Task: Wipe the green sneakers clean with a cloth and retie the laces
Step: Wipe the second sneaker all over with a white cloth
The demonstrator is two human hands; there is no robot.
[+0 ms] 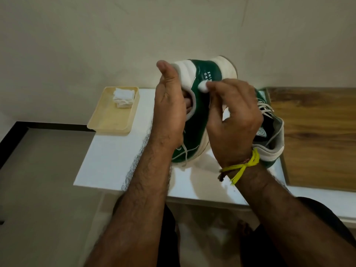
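Green sneakers – two: left hand [169, 105] grips one [200, 105], right hand [235, 116] pinches cloth [203, 86].

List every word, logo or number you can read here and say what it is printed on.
"NG" over "HINE": white letters on the green heel panel of the held green-and-white sneaker; the right hand with its white cloth wad hides the rest.
Round white emblem on the second sneaker's tongue: too blurred to read.
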